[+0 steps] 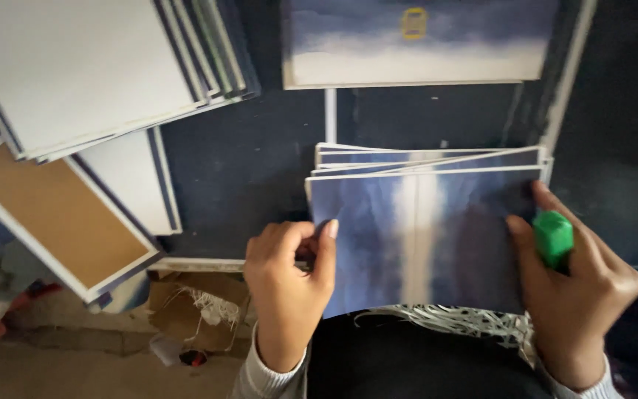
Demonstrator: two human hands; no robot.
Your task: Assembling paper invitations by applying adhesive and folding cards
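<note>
Blue-and-white printed card sheets [422, 236], stacked w/ long axis running left-right, are lying on dark surface [260, 170] btwn both hands. Left hand [289, 284] is pinching stack's left edge; right hand [577, 288] is pressing right edge while clamping green plastic block [553, 236].

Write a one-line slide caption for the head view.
Both hands grip a blue sheet atop a stack; right hand also holds a green cap, left hand pinches the edge.
</note>
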